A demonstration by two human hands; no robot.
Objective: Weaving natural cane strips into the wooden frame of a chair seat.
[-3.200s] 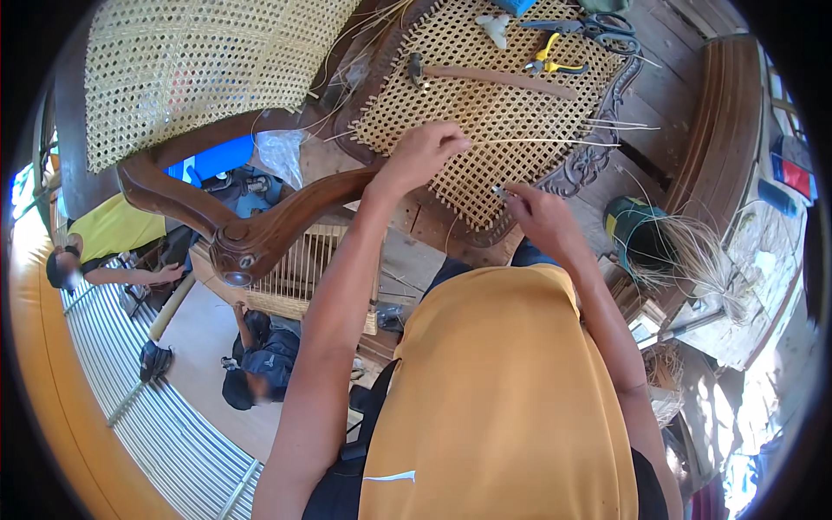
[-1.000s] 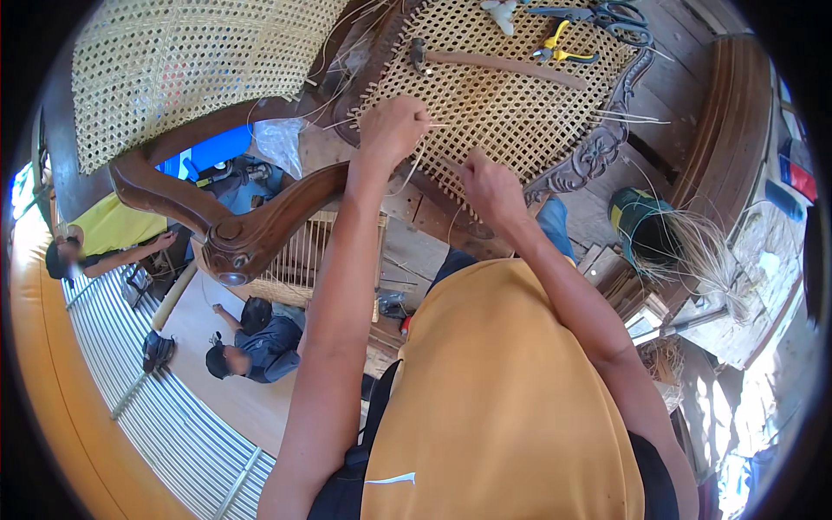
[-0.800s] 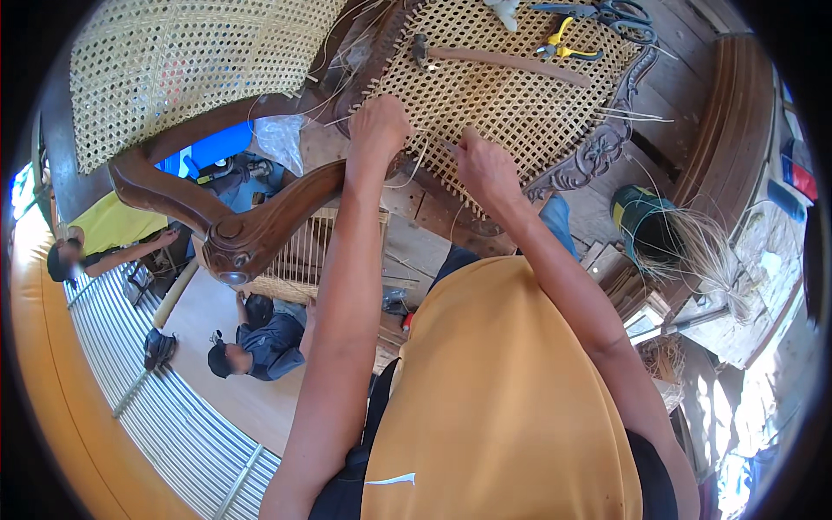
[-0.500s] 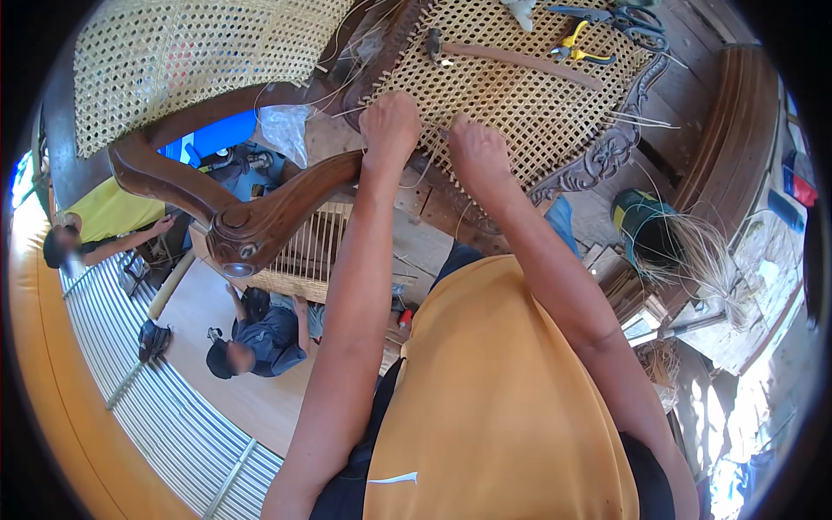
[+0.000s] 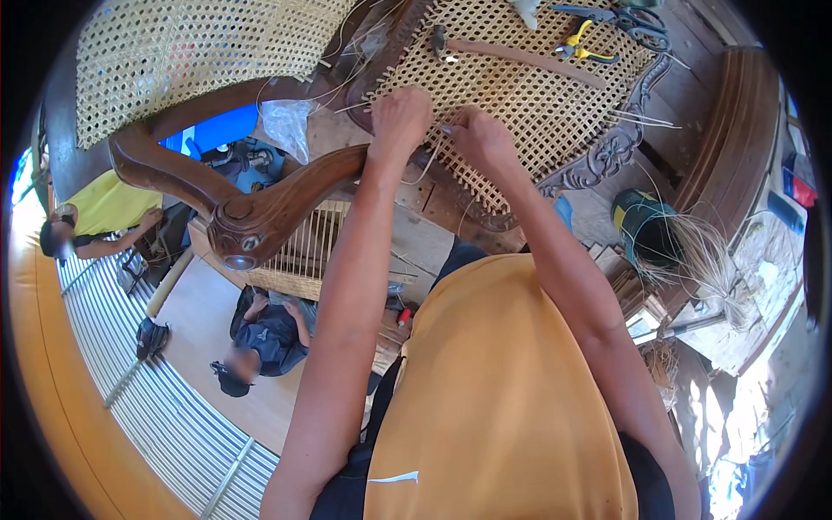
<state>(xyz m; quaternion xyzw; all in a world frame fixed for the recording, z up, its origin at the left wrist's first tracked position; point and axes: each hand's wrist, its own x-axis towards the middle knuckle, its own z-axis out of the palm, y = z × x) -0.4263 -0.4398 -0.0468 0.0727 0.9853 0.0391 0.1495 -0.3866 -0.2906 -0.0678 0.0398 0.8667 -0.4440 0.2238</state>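
Observation:
My left hand (image 5: 401, 119) is closed at the near left edge of a woven cane panel (image 5: 537, 113) set in a carved dark wood frame (image 5: 607, 160). What its fingers grip is hidden. Just to the right, my right hand (image 5: 482, 139) is pinched over the same edge, and a small pale tip pokes out by its thumb, too small to name. Between and below the hands, a loose cane strand (image 5: 432, 165) loops down past the frame. On the panel lie a hammer (image 5: 524, 61), yellow-handled pliers (image 5: 581, 45) and dark scissors (image 5: 643, 30).
A curved wooden chair leg (image 5: 269, 225) juts up at left, below another cane panel (image 5: 191, 69). At right stands a dark green bucket (image 5: 641, 221) with cane strands (image 5: 702, 251). Two people (image 5: 264, 342) sit lower left. A clear plastic bag (image 5: 286, 126) hangs near the leg.
Both my hands have shifted slightly up and right along the panel edge. The right hand has turned, so its thumb and the pale tip show. The two people at left have moved their arms.

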